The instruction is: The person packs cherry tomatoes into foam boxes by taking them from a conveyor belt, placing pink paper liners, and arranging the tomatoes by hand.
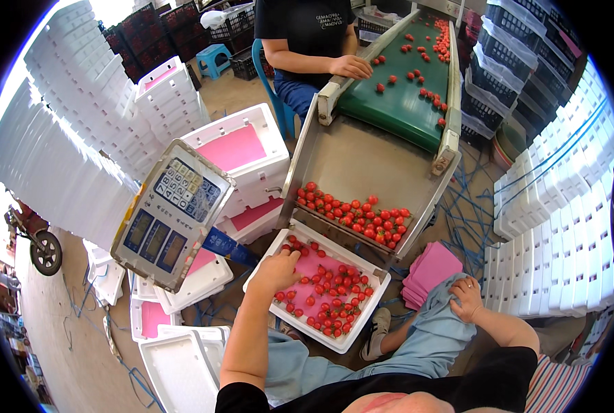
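My left hand (278, 270) reaches over the left side of a white foam box (364, 329), low among the tomatoes. Its fingers are bent and slightly apart from the thumb, with nothing visible between them. Red cherry tomatoes (338, 289) lie loose on the box's pink lining (310, 273), thickest toward the right and near side. My right hand (467, 300) rests open on my knee, fingers spread over the light-blue trousers (434, 330). Just beyond the box, a sloping metal chute (362, 155) holds a bank of tomatoes (365, 219) at its lower end.
A green conveyor belt (396, 107) carries scattered tomatoes; a seated person's hand (352, 67) rests at its left edge. A digital scale (173, 215) stands at left beside stacked foam boxes (252, 175). Pink sheets (431, 275) lie right of the box. Blue straps (469, 213) litter the floor.
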`<state>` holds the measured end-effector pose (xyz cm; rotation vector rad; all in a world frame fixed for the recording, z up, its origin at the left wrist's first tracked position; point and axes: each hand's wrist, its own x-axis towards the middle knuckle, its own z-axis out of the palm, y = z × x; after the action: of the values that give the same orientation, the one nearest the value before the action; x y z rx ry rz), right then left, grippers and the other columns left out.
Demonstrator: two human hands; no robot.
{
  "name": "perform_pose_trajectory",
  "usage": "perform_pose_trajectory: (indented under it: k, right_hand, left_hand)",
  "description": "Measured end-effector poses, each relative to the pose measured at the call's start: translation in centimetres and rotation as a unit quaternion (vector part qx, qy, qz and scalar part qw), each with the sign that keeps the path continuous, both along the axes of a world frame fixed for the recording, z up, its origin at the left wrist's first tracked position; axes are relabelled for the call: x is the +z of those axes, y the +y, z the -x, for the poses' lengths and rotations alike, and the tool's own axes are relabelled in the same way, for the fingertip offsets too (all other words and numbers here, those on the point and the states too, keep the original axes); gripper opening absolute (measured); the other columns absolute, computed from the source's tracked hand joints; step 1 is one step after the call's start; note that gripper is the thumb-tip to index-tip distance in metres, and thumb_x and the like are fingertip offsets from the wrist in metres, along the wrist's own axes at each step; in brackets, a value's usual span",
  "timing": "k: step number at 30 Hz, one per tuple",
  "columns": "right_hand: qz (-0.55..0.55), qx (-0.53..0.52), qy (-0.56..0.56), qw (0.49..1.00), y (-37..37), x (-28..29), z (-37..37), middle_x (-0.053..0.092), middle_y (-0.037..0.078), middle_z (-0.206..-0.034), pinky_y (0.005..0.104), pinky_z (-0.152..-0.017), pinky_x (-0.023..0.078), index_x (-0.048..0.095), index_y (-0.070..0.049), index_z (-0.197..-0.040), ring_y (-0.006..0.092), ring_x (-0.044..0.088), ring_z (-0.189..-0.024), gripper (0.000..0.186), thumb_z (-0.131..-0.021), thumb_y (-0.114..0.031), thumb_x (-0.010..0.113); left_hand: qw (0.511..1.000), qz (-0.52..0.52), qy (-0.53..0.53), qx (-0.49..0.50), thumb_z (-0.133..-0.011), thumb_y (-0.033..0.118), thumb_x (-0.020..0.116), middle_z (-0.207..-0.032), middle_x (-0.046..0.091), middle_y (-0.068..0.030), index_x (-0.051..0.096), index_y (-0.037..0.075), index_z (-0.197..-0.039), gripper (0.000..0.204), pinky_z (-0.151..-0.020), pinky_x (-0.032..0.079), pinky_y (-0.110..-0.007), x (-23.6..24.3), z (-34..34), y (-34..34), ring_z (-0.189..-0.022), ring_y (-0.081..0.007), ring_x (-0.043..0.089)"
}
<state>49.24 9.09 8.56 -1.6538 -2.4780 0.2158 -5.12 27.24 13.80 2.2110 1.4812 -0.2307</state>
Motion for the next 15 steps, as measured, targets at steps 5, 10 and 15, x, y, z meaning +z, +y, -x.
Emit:
perform_pose_trajectory:
  k: [5,10,15]
  right_hand:
    - [0.0,-0.001,-0.003,1.0,0.0,-0.2,0.1,0.057,0.012,-0.107,0.0544,-0.106,0.032,0.063,-0.009,-0.103,0.0334,0.052,-0.11,0.035,-0.075,-0.031,0.062]
    - [0.002,-0.002,-0.015,1.0,0.1,-0.3,-0.3,0.057,0.012,-0.107,0.0547,-0.106,0.033,0.063,-0.008,-0.102,0.0335,0.052,-0.111,0.035,-0.075,-0.03,0.062]
    - [-0.003,-0.002,-0.007,1.0,0.5,-0.1,0.4,0.057,0.012,-0.108,0.0547,-0.106,0.033,0.062,-0.009,-0.102,0.0336,0.052,-0.11,0.034,-0.075,-0.03,0.062]
  left_hand:
    - [1.0,0.006,0.002,0.003,-0.084,0.031,0.071,-0.123,0.061,-0.0176,0.055,0.009,-0.13,0.054,-0.097,0.049,-0.048,-0.1,0.2,-0.1,-0.115,-0.0358,0.061]
    - [1.0,-0.007,-0.013,0.006,-0.083,0.031,0.072,-0.121,0.062,-0.0177,0.055,0.008,-0.128,0.053,-0.096,0.05,-0.048,-0.3,0.4,-0.1,-0.113,-0.0362,0.062]
    - [0.999,-0.044,-0.021,-0.007,-0.083,0.029,0.072,-0.117,0.063,-0.0178,0.057,0.007,-0.121,0.047,-0.092,0.051,-0.049,0.6,0.4,1.2,-0.108,-0.0385,0.063]
